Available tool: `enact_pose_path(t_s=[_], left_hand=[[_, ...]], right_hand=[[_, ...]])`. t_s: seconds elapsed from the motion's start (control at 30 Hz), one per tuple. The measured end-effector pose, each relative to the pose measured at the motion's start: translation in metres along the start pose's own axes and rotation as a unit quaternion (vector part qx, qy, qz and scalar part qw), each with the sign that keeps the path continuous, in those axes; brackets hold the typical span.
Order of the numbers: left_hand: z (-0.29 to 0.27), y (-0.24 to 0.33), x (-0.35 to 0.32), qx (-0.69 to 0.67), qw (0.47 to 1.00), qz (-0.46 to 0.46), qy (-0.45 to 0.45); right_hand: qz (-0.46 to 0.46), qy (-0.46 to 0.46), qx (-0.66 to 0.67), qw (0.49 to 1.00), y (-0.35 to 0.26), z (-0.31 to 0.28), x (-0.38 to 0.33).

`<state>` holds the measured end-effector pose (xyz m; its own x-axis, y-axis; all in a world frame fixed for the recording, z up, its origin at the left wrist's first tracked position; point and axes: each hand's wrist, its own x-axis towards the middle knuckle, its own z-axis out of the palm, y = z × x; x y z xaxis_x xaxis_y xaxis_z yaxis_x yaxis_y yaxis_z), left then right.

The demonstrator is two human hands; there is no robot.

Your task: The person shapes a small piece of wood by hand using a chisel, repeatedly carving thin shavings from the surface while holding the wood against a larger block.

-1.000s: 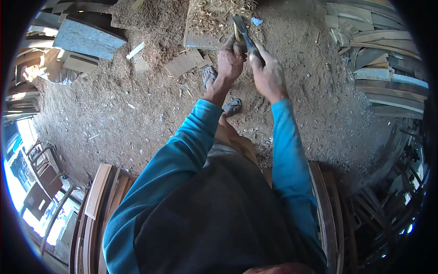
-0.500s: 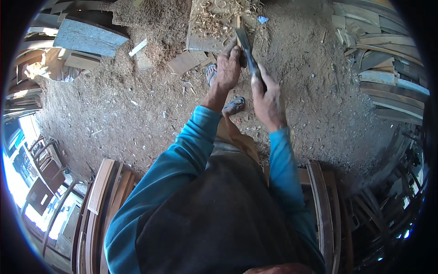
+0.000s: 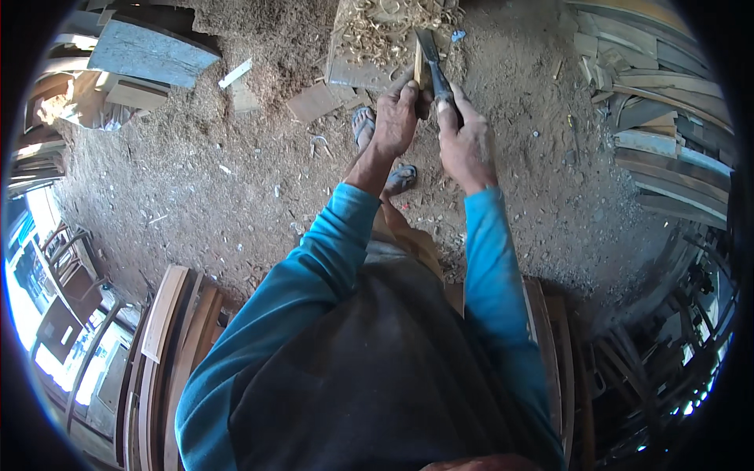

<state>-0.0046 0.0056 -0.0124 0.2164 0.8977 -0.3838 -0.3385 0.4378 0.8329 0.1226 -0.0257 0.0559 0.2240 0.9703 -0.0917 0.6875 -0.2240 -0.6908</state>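
Observation:
My left hand (image 3: 397, 122) is closed around a narrow piece of pale wood (image 3: 419, 69), which points away from me toward a board (image 3: 345, 72) strewn with curled shavings (image 3: 383, 35). In my right hand (image 3: 469, 149) is a chisel (image 3: 437, 74) with a wide, dark metal blade and a dark handle, gripped from above. Its blade lies along the right side of the wood, near the far end. Both hands are close together, the right one slightly to the right. My left fingers hide the near end of the wood.
Sandalled feet (image 3: 401, 179) stand on a dirt floor (image 3: 259, 180) littered with chips. Stacked planks (image 3: 671, 141) line the right side, and boards (image 3: 153, 55) lie at the far left. Long timbers (image 3: 169, 314) are beside me. A flat offcut (image 3: 314, 103) rests near the shavings board.
My right hand has moved forward, carrying the chisel blade farther away from me along the wood. My left hand keeps its hold in nearly the same place.

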Motion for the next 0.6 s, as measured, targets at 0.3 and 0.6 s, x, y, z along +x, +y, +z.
enact_pose_path(t_s=[0.3,0.6], left_hand=[[0.000,0.004,-0.005,0.297,0.945,0.082,0.112],[0.005,0.002,-0.004,0.293,0.944,0.117,0.097]], right_hand=[[0.090,-0.107,-0.005,0.990,-0.028,-0.026,-0.058],[0.107,-0.077,-0.006,0.991,-0.026,0.005,-0.020]])
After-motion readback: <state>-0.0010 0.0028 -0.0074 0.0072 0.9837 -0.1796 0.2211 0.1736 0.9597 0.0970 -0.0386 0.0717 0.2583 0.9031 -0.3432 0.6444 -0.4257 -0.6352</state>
